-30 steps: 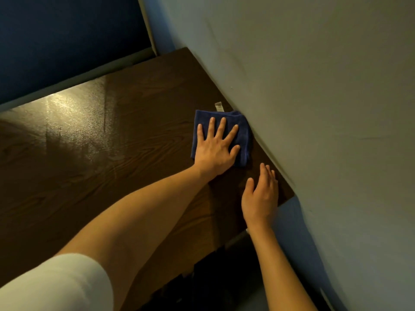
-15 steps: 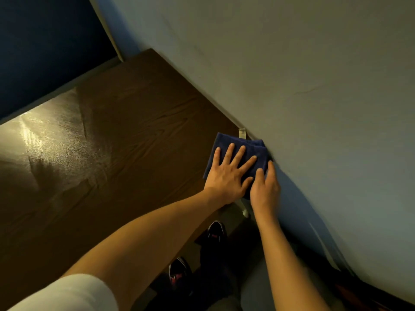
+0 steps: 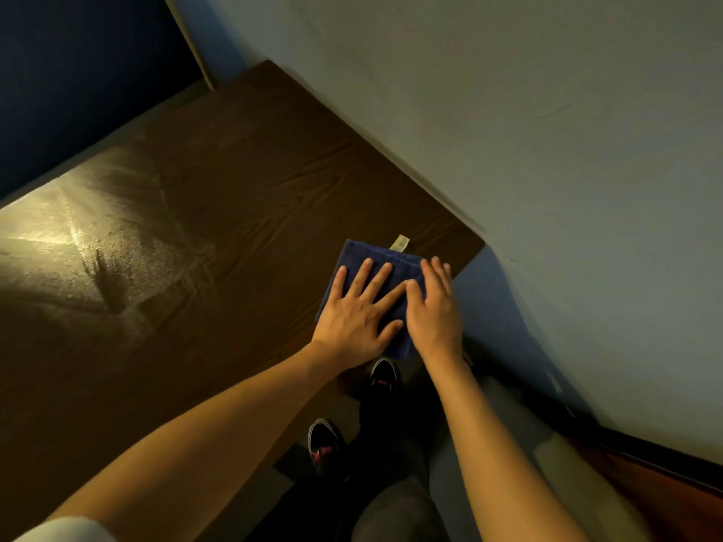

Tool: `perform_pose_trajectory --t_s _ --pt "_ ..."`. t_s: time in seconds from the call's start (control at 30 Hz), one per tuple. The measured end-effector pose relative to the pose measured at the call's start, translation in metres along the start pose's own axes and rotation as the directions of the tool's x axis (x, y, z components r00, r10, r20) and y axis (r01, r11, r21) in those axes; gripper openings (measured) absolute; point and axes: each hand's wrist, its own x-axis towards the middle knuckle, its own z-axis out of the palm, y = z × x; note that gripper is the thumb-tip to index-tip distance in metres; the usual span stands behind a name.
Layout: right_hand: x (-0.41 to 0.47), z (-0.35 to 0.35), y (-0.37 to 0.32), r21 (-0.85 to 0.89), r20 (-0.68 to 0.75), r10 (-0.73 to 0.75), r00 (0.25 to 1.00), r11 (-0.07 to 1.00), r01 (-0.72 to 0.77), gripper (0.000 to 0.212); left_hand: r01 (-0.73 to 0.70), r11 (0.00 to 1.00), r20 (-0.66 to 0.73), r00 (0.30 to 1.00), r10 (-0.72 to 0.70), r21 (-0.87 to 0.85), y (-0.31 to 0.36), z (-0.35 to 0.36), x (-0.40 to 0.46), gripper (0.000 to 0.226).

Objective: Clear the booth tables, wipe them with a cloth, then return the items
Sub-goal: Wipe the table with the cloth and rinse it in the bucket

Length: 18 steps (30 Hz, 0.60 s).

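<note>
A folded dark blue cloth point(image 3: 362, 254) with a small pale label lies flat on the dark wooden booth table point(image 3: 219, 213), near the table's near right corner. My left hand point(image 3: 358, 312) presses on it with fingers spread flat. My right hand point(image 3: 434, 307) lies flat on the cloth's right part, touching the left hand's fingers. The cloth's lower edge hangs slightly past the table's front edge.
A grey-blue wall point(image 3: 528, 150) runs along the table's right side. A dark blue booth back point(image 3: 78, 72) stands behind the far edge. Below the table edge are my dark shoes point(image 3: 385, 379) on the floor. A wet sheen shows on the table's left part.
The cloth has slid from the wall side toward the table's near corner under my left hand. My right hand has moved from the bare table onto the cloth.
</note>
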Motion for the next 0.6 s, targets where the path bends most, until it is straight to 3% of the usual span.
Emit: perform_pose_trajectory --t_s 0.33,0.6 --pt "-0.022 0.068 -0.056 -0.259 0.271 -0.339 0.901 0.876 0.408 0.049 0.285 0.957 -0.061 0.956 -0.288 -0.052 -0.071 0.009 -0.095 0.067" --pt "0.015 0.097 -0.101 -0.315 0.289 -0.319 0.903 0.859 0.404 0.052 0.516 0.849 -0.110 0.843 -0.526 -0.113 -0.125 -0.003 -0.086 0.069"
